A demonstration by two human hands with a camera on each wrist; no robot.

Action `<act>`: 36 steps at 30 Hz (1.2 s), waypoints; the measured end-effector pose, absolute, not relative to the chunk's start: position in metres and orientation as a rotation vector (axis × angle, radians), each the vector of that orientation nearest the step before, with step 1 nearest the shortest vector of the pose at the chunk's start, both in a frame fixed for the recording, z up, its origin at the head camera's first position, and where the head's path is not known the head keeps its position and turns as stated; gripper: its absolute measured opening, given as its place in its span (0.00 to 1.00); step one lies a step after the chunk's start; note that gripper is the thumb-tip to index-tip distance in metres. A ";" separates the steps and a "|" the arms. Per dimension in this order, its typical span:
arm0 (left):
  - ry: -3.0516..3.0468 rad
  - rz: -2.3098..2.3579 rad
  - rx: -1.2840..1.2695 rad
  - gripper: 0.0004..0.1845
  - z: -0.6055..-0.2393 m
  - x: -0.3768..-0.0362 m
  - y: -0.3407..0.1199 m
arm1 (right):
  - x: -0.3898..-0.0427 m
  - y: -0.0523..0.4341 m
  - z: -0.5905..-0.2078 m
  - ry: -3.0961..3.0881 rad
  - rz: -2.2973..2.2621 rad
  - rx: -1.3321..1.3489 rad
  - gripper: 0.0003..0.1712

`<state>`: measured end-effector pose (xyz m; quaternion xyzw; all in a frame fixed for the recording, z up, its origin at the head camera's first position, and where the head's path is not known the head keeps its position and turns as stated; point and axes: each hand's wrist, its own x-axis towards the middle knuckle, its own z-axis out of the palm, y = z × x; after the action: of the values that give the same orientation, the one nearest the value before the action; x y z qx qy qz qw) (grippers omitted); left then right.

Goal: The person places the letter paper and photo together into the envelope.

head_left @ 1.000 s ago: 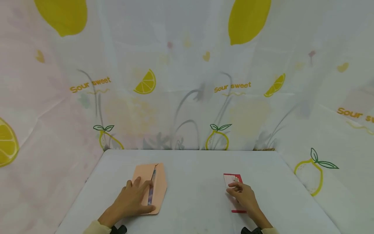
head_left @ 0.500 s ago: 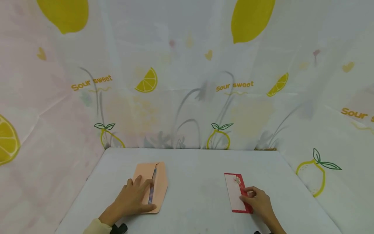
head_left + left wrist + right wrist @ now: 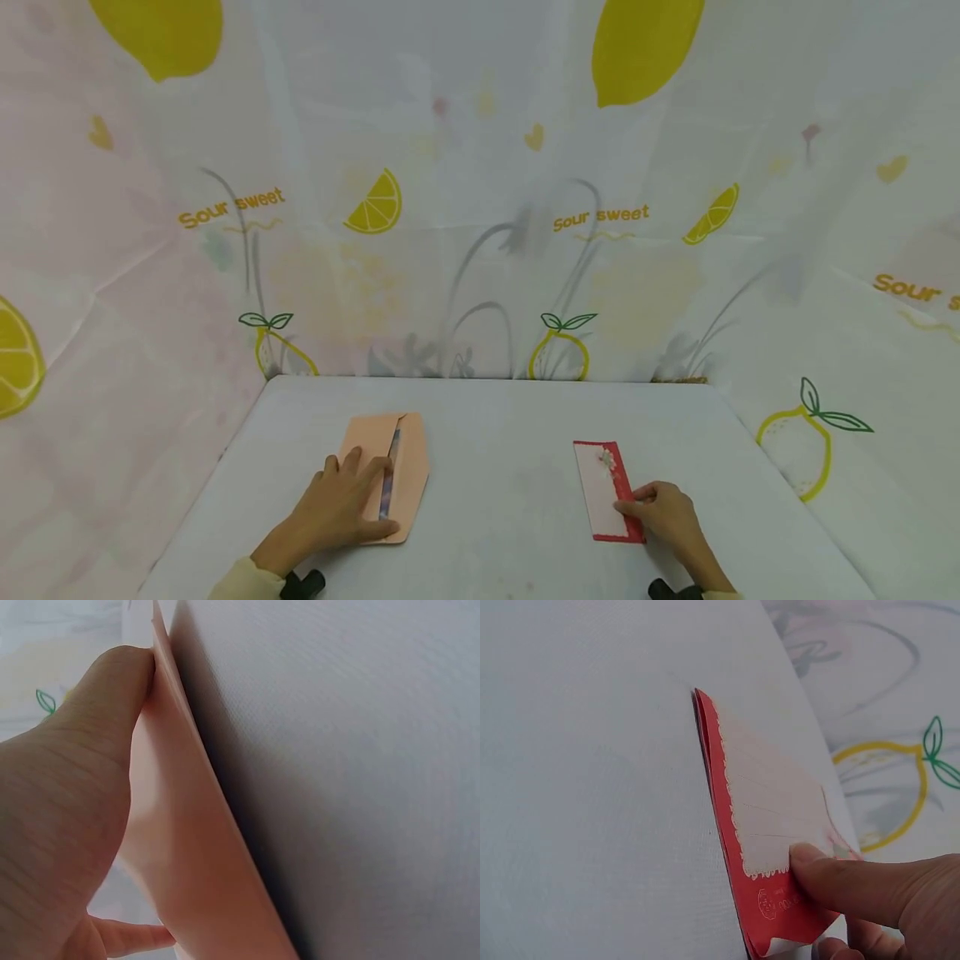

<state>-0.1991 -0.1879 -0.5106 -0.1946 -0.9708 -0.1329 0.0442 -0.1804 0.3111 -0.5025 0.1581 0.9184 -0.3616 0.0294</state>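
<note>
While left hand (image 3: 337, 504), fingers spread, presses peach envelope (image 3: 414, 475), nine o'clock on table (image 3: 502, 467), right hand (image 3: 666, 512) pinches red-edged card (image 3: 597, 487), three o'clock, small print (image 3: 791, 904) illegible. Backdrop lettering (image 3: 602, 218), eleven and one o'clock: "Sour sweet".
</note>
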 end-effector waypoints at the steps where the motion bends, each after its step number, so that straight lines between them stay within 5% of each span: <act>1: -2.972 -0.405 -0.597 0.42 -0.510 -0.199 -0.188 | -0.180 0.312 -0.502 2.832 -1.117 0.484 0.26; 7: -2.979 -0.408 -0.604 0.43 -0.507 -0.198 -0.189 | -0.180 0.313 -0.502 2.873 -1.107 0.463 0.19; 17: -2.984 -0.416 -0.621 0.44 -0.507 -0.198 -0.188 | -0.176 0.302 -0.499 2.902 -0.847 0.501 0.31; 36: -2.973 -0.417 -0.612 0.42 -0.510 -0.199 -0.188 | -0.176 0.309 -0.494 2.783 -1.263 0.455 0.16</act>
<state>-0.1994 -0.1882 -0.5100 -0.1995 -0.9696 -0.1361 0.0388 -0.1761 0.3089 -0.4942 0.1472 0.9003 -0.4087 0.0261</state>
